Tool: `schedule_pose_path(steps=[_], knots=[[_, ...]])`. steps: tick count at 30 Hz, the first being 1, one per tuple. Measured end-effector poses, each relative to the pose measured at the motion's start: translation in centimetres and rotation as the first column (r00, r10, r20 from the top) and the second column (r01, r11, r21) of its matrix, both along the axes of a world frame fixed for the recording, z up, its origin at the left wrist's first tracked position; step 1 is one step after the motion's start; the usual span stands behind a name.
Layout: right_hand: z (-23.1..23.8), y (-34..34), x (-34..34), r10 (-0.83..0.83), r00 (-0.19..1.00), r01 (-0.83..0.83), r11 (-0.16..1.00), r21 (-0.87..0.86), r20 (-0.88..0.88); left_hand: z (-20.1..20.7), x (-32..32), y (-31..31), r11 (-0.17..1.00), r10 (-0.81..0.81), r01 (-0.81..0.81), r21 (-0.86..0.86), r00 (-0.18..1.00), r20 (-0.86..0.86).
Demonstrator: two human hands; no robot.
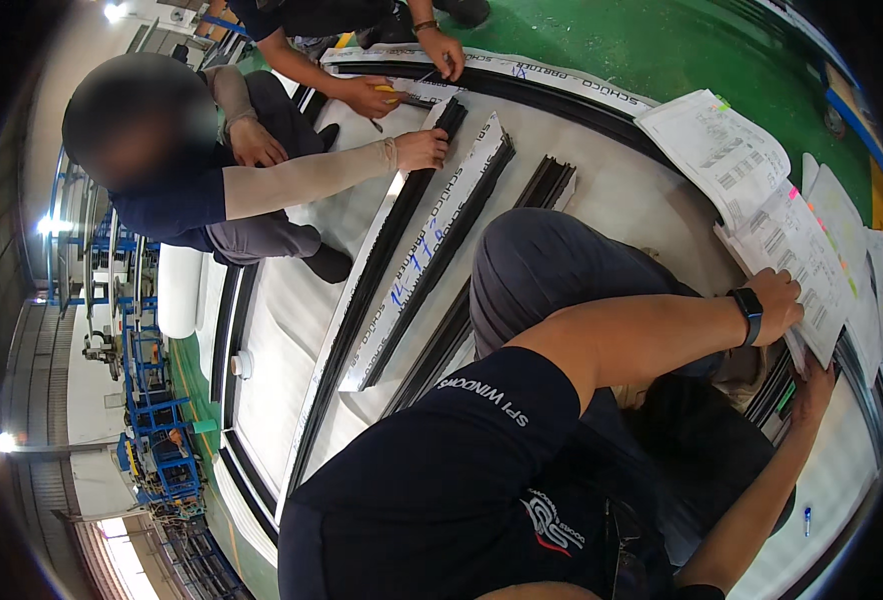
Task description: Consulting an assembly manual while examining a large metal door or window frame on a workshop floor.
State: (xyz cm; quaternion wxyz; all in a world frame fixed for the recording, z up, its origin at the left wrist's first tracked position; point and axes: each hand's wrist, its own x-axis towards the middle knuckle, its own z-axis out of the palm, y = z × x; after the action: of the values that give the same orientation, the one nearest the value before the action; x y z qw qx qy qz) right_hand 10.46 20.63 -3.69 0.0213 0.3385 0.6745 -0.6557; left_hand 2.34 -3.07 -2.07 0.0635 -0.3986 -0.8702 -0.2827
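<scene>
Drawing packet (762,228) is lying open at right; left hand (779,303) is resting on it, grip unclear; right hand (813,392) is pinching its lower edge. Apparently consulting; turning pages would be needing a light touch.

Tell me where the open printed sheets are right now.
In the head view, the printed sheets are at the right side, with the left hand at their lower left edge and the right hand by their bottom corner.

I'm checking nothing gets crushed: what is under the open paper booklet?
Dark profiles show at the lower edge of the booklet, near the right hand; a long black frame bar reaches its upper-left edge. What the pages cover cannot be seen.
</scene>
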Motion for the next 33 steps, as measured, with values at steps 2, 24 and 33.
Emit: schedule_pose_path(steps=[2, 24, 33], knots=[[-0.2, 0.3, 0.0, 0.000, 1.000, 0.000, 1.000, -0.015, 0.006, -0.1, 0.0, 0.0, 0.999, -0.001, 0.001, 0.039, 1.000, 0.006], [-0.2, -0.1, -0.3, -0.020, 1.000, 0.020, 1.000, -0.005, -0.005, 0.0, -0.1, 0.0, 1.000, 0.005, -0.005, -0.012, 0.999, 0.034], [-0.6, 0.1, -0.2, -0.013, 0.999, 0.012, 1.000, -0.015, -0.029, 0.2, -0.1, -0.2, 1.000, 0.000, 0.000, -0.004, 1.000, 0.011]])
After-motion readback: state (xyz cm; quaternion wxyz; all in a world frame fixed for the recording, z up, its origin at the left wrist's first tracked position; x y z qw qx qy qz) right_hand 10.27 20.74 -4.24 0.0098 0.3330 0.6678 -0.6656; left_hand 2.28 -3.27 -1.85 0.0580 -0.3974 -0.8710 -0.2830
